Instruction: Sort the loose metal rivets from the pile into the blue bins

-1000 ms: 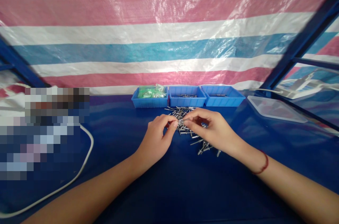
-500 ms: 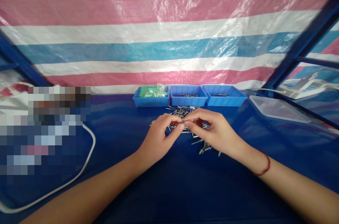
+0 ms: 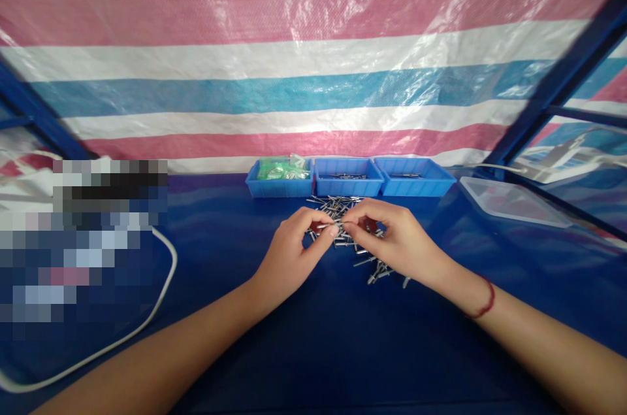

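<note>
Both hands meet over a loose pile of silvery blind rivets (image 3: 337,208) on the blue tabletop (image 3: 313,349). My left hand (image 3: 298,238) pinches one thin rivet (image 3: 323,225) between thumb and forefinger. From the other side, the thumb and forefinger of my right hand (image 3: 386,229) are closed at the end of the same rivet, their tips a little apart from the left fingertips. Several more rivets (image 3: 379,269) lie just below my right hand. Part of the pile is hidden behind the fingers.
Behind the pile stand three blue bins: the left bin (image 3: 279,189) holds green-and-clear bags, the middle bin (image 3: 349,188) and right bin (image 3: 418,187) a few rivets. A translucent lid (image 3: 514,201) lies right. A white cable (image 3: 169,297) curves at left, near a blurred-out area.
The fingertips of my two hands have drawn slightly apart, and more of the rivet shows at my left fingers. The bins and pile look the same.
</note>
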`<action>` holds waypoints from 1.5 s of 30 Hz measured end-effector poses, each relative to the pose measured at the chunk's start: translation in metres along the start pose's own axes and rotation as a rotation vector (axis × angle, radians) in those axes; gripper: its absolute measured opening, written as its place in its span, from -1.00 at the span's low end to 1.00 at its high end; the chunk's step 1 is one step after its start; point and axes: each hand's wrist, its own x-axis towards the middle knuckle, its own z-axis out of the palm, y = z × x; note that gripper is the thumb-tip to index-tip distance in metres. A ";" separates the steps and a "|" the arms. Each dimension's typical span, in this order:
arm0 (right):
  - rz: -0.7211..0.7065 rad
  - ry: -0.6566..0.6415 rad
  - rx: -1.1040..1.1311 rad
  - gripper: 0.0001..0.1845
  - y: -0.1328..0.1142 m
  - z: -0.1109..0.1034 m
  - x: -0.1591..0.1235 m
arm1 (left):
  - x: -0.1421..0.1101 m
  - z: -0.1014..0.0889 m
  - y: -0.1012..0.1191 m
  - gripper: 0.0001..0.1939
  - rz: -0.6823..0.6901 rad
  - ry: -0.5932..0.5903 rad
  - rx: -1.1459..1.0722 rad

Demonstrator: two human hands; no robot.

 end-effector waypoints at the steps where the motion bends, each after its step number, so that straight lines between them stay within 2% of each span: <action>1: -0.001 -0.007 0.001 -0.89 0.001 0.001 0.000 | 0.000 0.000 0.000 -0.96 0.010 0.008 0.002; 11: -0.039 -0.128 0.035 -0.87 0.001 0.005 -0.001 | 0.000 0.001 0.000 -0.93 0.042 0.044 0.050; 18: 0.006 -0.173 0.089 -0.84 0.002 0.007 -0.003 | 0.000 0.001 0.000 -0.90 -0.011 0.012 0.038; 21: 0.106 -0.110 0.161 -0.82 0.008 0.005 0.000 | 0.000 0.002 -0.003 -0.87 -0.023 -0.002 0.004; 24: 0.275 0.006 0.261 -0.78 0.021 0.001 0.006 | -0.001 0.004 -0.005 -0.84 -0.043 -0.030 0.027; 29: 0.645 0.333 0.423 -0.80 0.047 -0.014 0.016 | -0.002 0.003 -0.008 -0.90 -0.036 -0.088 0.081; 32: 0.793 0.504 0.549 -0.89 0.058 -0.026 0.019 | -0.001 0.002 -0.007 -0.91 -0.011 -0.104 0.097; 35: 0.863 0.607 0.580 -0.95 0.065 -0.036 0.021 | 0.000 0.001 -0.006 -0.91 -0.014 -0.138 0.126; 39: 0.908 0.654 0.597 -0.91 0.069 -0.043 0.022 | 0.001 0.001 -0.005 -0.88 0.035 -0.216 0.188; 45: 0.818 0.569 0.546 -0.91 0.058 -0.031 0.021 | -0.002 0.006 -0.007 -0.79 0.181 -0.348 0.372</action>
